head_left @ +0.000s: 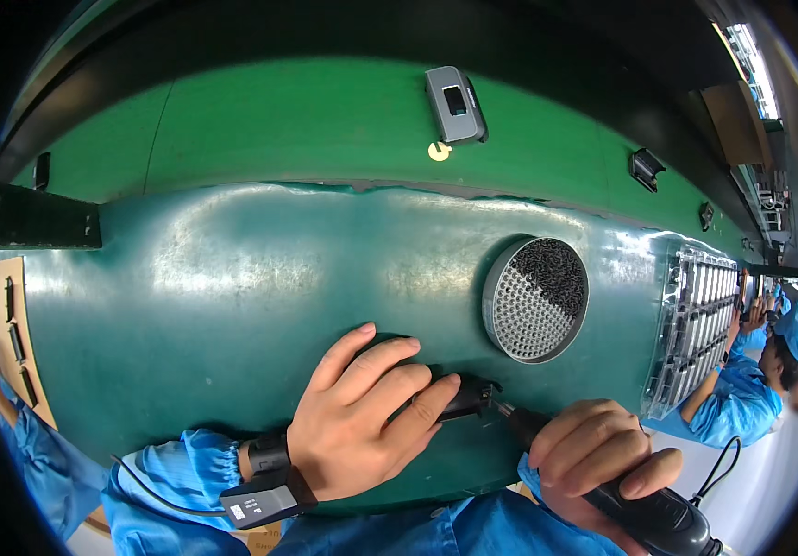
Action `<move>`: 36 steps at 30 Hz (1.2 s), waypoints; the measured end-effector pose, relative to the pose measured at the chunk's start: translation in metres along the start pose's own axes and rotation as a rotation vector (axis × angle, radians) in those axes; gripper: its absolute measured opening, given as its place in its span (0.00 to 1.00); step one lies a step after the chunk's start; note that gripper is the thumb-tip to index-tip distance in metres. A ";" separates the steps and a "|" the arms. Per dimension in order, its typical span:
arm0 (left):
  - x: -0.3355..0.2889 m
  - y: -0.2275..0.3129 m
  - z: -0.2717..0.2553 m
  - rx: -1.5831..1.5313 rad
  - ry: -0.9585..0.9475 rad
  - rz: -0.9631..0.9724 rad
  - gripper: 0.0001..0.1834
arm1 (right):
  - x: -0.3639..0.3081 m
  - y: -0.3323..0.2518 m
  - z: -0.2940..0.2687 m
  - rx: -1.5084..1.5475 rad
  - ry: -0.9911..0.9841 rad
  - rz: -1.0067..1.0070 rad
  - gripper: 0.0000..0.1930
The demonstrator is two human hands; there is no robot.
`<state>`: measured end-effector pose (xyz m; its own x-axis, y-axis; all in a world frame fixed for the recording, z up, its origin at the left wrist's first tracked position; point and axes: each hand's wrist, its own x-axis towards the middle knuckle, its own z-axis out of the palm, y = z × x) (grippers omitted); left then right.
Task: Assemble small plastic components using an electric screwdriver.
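My left hand (352, 417) presses a small black plastic part (465, 398) down on the green mat, its fingers lying over and round it. Much of that part is hidden under the fingers. In my right hand (603, 449) is a black electric screwdriver (663, 521), gripped with the fingers wrapped round its body. The tool slants up and left, and its metal bit meets or nearly meets the part's right end; whether it touches I cannot tell. Beyond my hands stands a round metal tray (521, 313) with many holes, dark screws heaped in its upper right.
A green conveyor belt (278, 120) runs across the back, carrying a grey device (454, 104) and a black part (645, 170). Clear plastic trays (695, 324) stand at right, near a co-worker in blue (741, 389). A brown board (12, 343) with black pieces lies far left.
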<state>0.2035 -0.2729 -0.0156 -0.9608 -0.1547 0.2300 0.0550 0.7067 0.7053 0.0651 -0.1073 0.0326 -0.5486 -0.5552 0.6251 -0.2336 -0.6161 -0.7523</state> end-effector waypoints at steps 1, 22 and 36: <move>0.000 0.000 0.002 0.002 0.006 0.003 0.26 | 0.000 0.001 0.000 -0.020 0.002 0.031 0.34; 0.004 0.002 0.000 -0.035 -0.020 -0.040 0.26 | 0.000 0.012 -0.004 -0.163 -0.075 0.103 0.13; 0.007 0.009 -0.004 -0.007 -0.085 -0.022 0.27 | 0.017 0.012 -0.031 -0.098 0.183 -0.080 0.37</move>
<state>0.1989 -0.2705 -0.0046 -0.9814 -0.1106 0.1572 0.0356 0.6992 0.7141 0.0277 -0.1071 0.0278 -0.6598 -0.3901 0.6423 -0.3548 -0.5917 -0.7239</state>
